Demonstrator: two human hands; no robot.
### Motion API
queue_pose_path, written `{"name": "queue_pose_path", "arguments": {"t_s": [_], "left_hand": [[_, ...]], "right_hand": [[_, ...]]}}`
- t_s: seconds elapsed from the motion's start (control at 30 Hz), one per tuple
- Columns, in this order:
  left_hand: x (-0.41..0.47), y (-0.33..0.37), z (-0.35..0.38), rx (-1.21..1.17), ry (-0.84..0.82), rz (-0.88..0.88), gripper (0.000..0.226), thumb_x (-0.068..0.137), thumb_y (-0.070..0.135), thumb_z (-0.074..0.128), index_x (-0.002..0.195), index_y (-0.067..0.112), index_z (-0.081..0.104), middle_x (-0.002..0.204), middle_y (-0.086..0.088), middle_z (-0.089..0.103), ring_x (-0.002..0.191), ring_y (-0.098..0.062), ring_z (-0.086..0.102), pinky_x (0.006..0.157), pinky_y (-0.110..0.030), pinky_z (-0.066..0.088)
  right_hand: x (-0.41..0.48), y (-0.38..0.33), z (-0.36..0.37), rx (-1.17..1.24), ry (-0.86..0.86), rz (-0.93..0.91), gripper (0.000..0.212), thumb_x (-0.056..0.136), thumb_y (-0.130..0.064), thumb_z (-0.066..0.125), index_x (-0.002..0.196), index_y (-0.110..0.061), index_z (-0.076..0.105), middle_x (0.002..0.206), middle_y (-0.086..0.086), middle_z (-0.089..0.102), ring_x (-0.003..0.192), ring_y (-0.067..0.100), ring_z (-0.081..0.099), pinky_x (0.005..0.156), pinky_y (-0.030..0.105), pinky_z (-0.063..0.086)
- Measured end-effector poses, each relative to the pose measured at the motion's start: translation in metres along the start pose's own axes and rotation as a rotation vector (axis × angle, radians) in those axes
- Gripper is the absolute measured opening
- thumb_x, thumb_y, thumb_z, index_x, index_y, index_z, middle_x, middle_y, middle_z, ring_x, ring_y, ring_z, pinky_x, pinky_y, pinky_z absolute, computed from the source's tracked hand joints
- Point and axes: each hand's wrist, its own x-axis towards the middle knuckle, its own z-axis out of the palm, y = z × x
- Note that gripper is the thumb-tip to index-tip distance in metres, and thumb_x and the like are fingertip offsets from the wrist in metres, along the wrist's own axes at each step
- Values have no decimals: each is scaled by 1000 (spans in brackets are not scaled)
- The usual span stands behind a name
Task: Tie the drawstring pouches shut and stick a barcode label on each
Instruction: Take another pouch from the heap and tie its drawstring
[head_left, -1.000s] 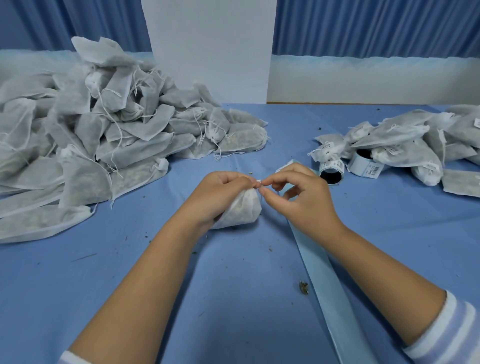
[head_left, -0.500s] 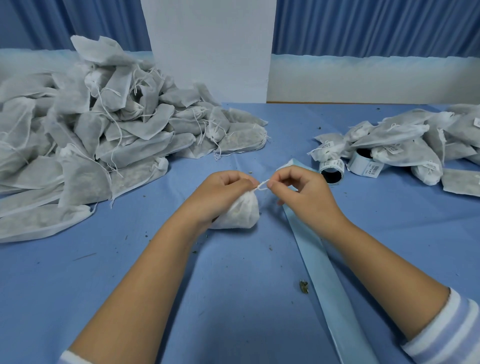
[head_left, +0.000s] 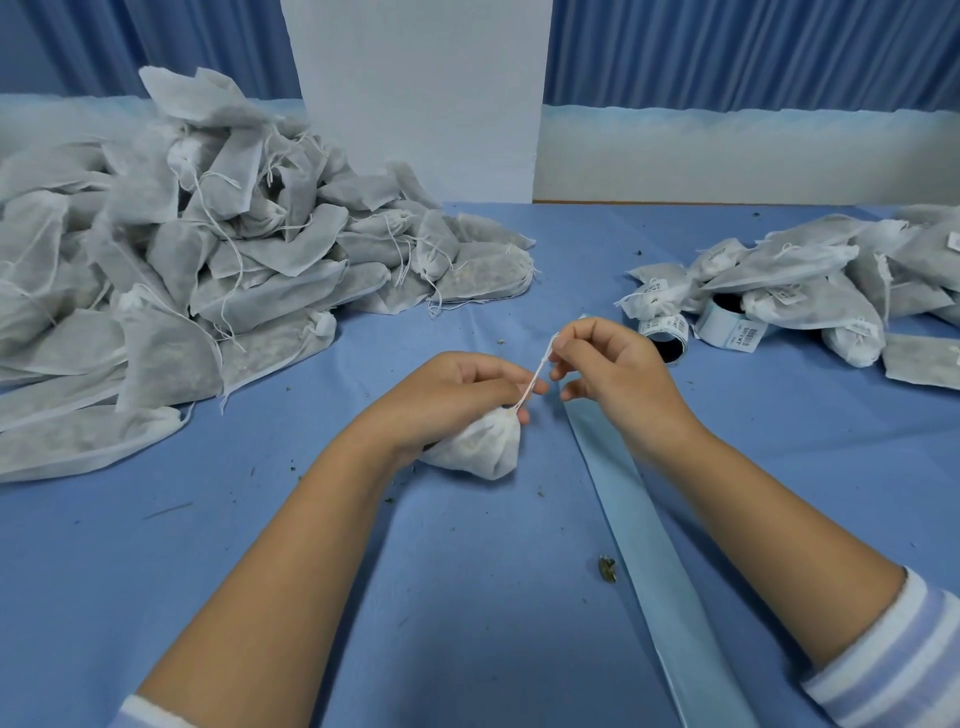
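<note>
Left hand (head_left: 457, 395) grips pouch (head_left: 485, 447) neck at table centre. Right hand (head_left: 610, 366) pinches string (head_left: 537, 371), taut. Risk: overpull snaps string; slack leaves neck open.

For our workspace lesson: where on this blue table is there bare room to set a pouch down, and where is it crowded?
Bare blue tablecloth lies near, between the left forearm and the long pale-blue paper strip, and far centre, between the big heap of grey fabric pouches and the smaller labelled pile. Crowded: both piles and the label rolls.
</note>
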Motion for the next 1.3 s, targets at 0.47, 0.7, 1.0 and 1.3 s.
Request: {"name": "queue_pose_path", "arguments": {"t_s": [0.47, 0.7, 1.0, 1.3], "left_hand": [[12, -5, 5, 48, 192, 112, 22, 95, 26, 62, 77, 30, 74, 75, 10, 61, 70, -5, 49, 66, -13, 39], [9, -15, 3, 310, 216, 135, 32, 71, 42, 86, 91, 30, 64, 90, 19, 64, 80, 4, 61, 71, -10, 46], [4, -10, 20, 918, 260, 352, 51, 63, 75, 66, 84, 31, 54, 90, 12, 55, 87, -11, 50, 82, -30, 36], [16, -16, 9, 246, 544, 159, 29, 95, 36, 57, 80, 12, 64, 65, 9, 55, 60, -7, 46, 62, -24, 37]], "right_hand": [[8, 4, -4, -101, 154, -20, 18, 97, -10, 49, 81, -17, 53, 67, -16, 57, 60, 1, 58, 51, 18, 48], [5, -4, -8, -78, 183, -106, 15, 99, -13, 50, 84, -17, 53, 63, -13, 56, 63, 3, 58, 57, 19, 49], [1, -12, -6, -7, 215, -153, 11, 99, -7, 49, 88, -12, 51, 65, -10, 58, 61, 8, 59, 55, 23, 51], [-5, -3, -2, -303, 121, -371, 10, 98, -11, 53, 92, -19, 55, 88, -8, 59, 85, 10, 58, 70, 23, 51]]}}
